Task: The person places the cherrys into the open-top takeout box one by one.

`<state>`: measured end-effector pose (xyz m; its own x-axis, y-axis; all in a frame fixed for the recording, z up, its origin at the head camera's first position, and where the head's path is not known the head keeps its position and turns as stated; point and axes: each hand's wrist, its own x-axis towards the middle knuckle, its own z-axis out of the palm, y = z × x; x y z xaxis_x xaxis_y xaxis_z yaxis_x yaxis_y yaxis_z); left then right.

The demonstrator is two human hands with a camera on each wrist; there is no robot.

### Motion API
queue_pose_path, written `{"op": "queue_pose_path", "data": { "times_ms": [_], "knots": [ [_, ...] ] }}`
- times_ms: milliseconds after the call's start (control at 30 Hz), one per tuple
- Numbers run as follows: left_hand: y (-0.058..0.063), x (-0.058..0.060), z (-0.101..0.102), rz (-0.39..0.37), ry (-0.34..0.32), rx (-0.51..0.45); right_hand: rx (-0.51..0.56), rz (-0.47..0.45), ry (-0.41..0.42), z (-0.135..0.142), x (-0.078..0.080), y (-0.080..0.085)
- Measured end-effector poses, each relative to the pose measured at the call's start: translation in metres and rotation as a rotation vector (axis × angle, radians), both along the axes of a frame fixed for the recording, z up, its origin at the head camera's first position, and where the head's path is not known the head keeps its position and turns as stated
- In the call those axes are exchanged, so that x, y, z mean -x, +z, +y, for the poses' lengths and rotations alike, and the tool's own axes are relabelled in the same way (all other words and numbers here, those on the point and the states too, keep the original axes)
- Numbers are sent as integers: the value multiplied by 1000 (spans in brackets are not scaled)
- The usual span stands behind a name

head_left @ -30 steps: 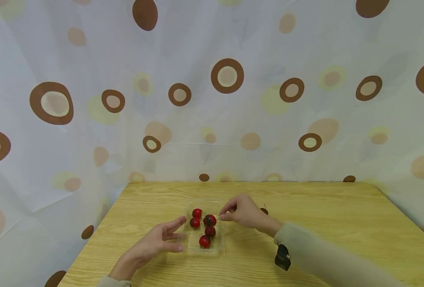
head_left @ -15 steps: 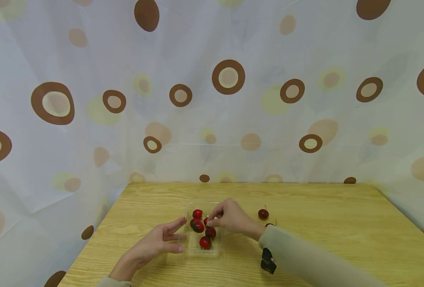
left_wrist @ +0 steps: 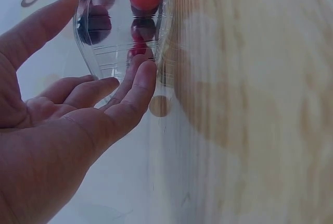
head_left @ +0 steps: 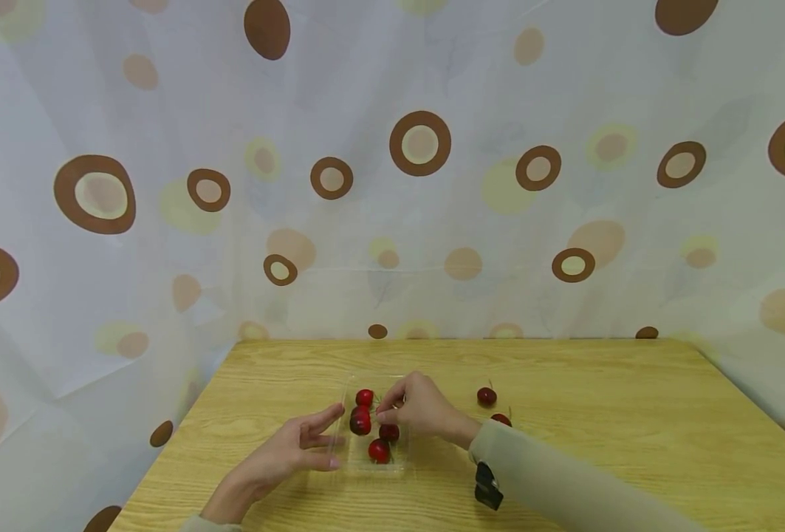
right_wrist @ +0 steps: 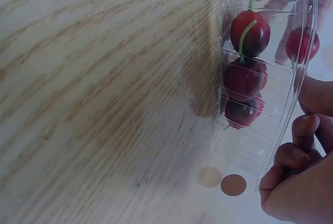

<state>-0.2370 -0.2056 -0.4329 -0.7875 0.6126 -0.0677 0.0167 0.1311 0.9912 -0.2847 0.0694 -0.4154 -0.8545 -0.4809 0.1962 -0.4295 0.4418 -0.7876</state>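
A clear plastic box on the table holds several red cherries, one at the front. My right hand reaches over the box's right side and pinches a cherry by its stem. In the right wrist view that cherry is up near the rim, apart from the cherries lower in the box. My left hand rests at the box's left side, its fingers spread and loosely bent. In the left wrist view the fingertips are right at the plastic wall.
Two more cherries lie on the wooden table to the right: one with its stem up, the other partly hidden by the right sleeve. A patterned curtain hangs behind the table's back edge.
My right hand has moved left over the box, carrying the cherry from its right part to its left part. Its sleeve uncovered the two cherries on the table. The left hand stays still.
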Motion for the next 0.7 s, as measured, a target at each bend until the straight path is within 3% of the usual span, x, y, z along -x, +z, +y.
{"op": "queue_pose_path", "data": {
  "times_ms": [300, 500, 700],
  "knots": [
    [1, 0, 0, -23, 3, -7, -7, 14, -7, 16, -1, 13],
    [3, 1, 0, -1, 1, 7, 9, 51, 6, 59, 6, 25],
    [3, -1, 0, -6, 5, 12, 1, -2, -29, 111, 12, 26]
  ]
}}
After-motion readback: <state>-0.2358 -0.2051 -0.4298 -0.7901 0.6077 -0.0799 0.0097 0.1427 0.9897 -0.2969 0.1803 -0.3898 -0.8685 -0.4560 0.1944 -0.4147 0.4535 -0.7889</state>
